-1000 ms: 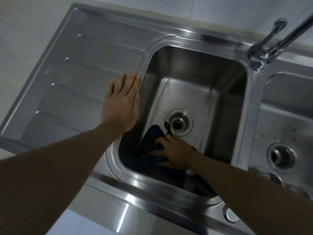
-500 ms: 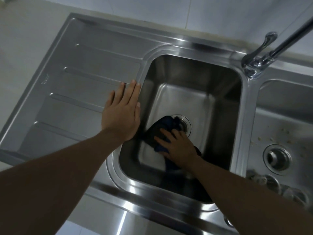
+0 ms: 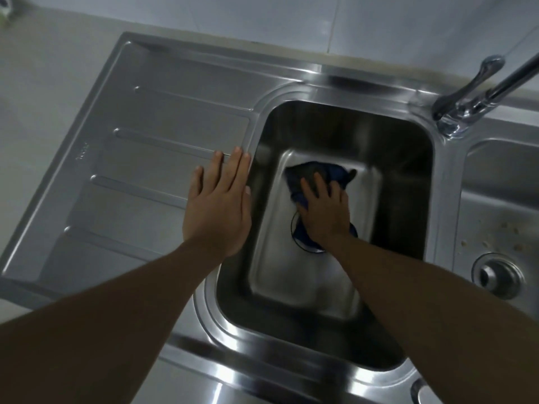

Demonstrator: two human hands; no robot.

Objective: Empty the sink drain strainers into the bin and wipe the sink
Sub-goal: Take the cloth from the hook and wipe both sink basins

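A stainless steel double sink fills the view. My right hand (image 3: 325, 211) presses a dark blue cloth (image 3: 316, 172) flat on the floor of the left basin (image 3: 335, 132), over the drain (image 3: 306, 246), which shows only as a rim below my wrist. My left hand (image 3: 220, 204) lies flat with fingers together on the ribbed drainboard (image 3: 140, 158), at the basin's left rim. The right basin (image 3: 495, 176) holds a round drain strainer (image 3: 497, 275) in its drain and scattered food crumbs (image 3: 495, 237) on its floor.
A chrome tap (image 3: 472, 106) stands on the ridge between the basins, its spout reaching off to the upper right. White wall tiles run behind the sink. A pale counter borders the drainboard on the left. A round fitting (image 3: 423, 393) shows at the front rim.
My right hand has pushed the cloth from the near left floor of the basin across the drain toward the back. My left hand stays put on the drainboard.
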